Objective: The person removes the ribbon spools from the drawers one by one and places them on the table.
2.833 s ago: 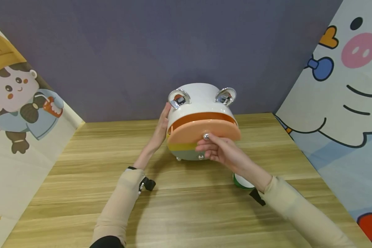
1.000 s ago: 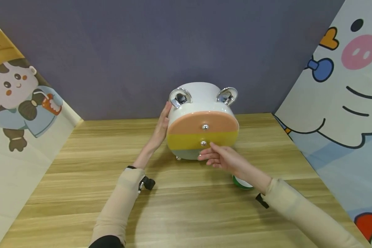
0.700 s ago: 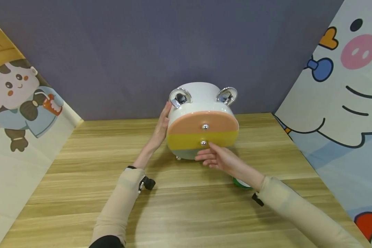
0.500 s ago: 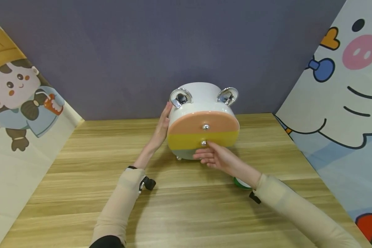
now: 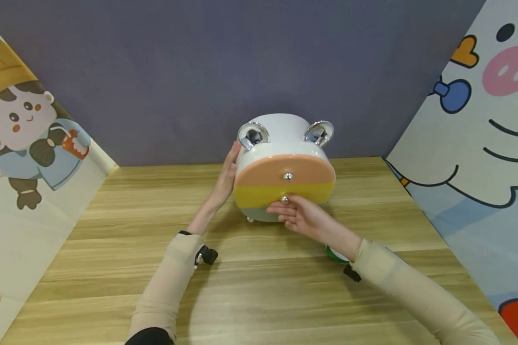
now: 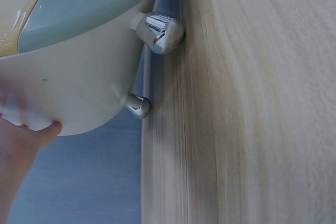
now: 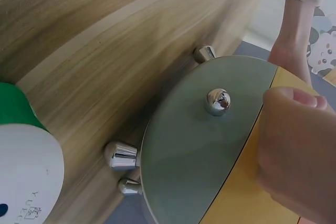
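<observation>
A small rounded drawer cabinet [image 5: 280, 132] with a white shell, two silver ear shapes and silver feet stands near the back of the table. Its front has an orange drawer [image 5: 263, 171], a yellow drawer [image 5: 252, 195] and a grey-green drawer [image 7: 210, 145], all flush. My right hand [image 5: 305, 218] pinches the silver knob [image 5: 285, 199] of the yellow drawer; in the right wrist view the hand covers that knob. Against the cabinet's left side rests my left hand [image 5: 224, 184], fingers extended along the shell. The upper silver knob [image 5: 288, 177] is untouched.
A green and white round object [image 5: 337, 255] sits under my right forearm; the right wrist view shows its white face [image 7: 31, 171]. Behind the cabinet rises a dark grey wall [image 5: 177, 96]. Printed cartoon panels flank the wooden table [image 5: 263, 297].
The orange drawer, partly pulled out earlier, is now flush. My right hand has left its knob and moved down to the yellow drawer's knob. The left hand stays in place.
</observation>
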Available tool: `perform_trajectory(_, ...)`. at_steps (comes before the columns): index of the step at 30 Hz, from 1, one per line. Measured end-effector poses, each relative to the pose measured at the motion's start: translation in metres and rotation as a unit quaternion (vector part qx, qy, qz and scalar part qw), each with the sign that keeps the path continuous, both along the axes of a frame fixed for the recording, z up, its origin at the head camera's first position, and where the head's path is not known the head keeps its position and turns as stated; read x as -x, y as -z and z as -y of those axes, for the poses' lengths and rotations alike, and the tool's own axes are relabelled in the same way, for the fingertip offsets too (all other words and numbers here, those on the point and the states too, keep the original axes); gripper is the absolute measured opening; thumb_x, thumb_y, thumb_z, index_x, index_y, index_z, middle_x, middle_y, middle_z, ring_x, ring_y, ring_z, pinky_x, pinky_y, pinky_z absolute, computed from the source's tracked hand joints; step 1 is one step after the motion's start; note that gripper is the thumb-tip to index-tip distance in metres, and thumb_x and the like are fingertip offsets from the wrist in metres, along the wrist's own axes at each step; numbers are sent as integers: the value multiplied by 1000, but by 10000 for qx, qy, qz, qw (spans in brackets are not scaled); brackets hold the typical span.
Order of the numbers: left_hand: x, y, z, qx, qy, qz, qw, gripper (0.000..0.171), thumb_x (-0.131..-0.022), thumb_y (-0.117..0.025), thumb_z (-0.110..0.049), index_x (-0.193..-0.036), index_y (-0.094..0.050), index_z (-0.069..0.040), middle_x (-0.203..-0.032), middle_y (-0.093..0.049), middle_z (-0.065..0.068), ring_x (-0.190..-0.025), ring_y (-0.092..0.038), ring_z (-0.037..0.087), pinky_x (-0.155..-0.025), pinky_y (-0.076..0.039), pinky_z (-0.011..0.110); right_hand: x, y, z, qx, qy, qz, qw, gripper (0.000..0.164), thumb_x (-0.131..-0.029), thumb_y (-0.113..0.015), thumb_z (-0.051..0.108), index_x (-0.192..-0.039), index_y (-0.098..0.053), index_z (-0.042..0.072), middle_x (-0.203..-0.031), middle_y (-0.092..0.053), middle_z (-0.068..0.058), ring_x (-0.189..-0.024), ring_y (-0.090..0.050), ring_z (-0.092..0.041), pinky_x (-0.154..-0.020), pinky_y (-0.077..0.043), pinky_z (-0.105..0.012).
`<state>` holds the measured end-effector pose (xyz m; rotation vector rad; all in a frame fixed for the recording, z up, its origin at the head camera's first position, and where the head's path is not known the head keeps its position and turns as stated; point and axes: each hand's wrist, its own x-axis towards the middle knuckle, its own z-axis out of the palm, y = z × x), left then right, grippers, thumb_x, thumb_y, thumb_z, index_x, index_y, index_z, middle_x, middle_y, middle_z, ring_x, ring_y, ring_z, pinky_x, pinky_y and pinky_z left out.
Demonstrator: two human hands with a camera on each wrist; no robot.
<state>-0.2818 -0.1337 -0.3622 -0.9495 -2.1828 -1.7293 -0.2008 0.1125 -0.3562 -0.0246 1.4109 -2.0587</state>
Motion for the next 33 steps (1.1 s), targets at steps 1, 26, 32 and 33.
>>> perform_trajectory(1, 0, 0, 0, -8, 9, 5, 10000, 93, -97, -25, -70, -157, -16, -1, -167, -2, 23, -156, 0, 39, -122, -2, 64, 0, 0, 0, 28, 45, 20, 10000, 39, -110, -29, 32, -119, -54, 3, -105, -76, 1, -84, -62, -7, -76, -50, -19)
perform_trajectory(26, 22, 25, 2, -41, -116, -97, 9999, 90, -96, -24, -74, -159, -17, -11, -170, -4, 9, -157, -1, 27, -124, -2, 61, -17, 4, 1, 199, 363, 366, 9985, 38, -108, -35, 34, -118, -54, 2, -104, -74, -3, -88, -62, -7, -78, -51, -17)
perform_trajectory(32, 6, 8, 1, -13, -6, -35, 10000, 86, -100, -24, -66, -158, -15, -2, -168, -3, 18, -157, 1, 35, -123, -1, 63, -22, 6, 1, 208, 412, 383, 9982, 37, -108, -36, 35, -110, -59, 5, -104, -74, -4, -87, -62, -8, -77, -51, -17)
perform_trajectory(33, 3, 5, 1, 8, -2, -7, 10000, 86, -101, -25, -65, -157, -15, -1, -168, -3, 19, -156, 1, 36, -123, -2, 63, -23, 6, 1, 194, 401, 369, 9983, 37, -108, -35, 35, -109, -59, 6, -103, -74, -3, -87, -62, -8, -77, -51, -17)
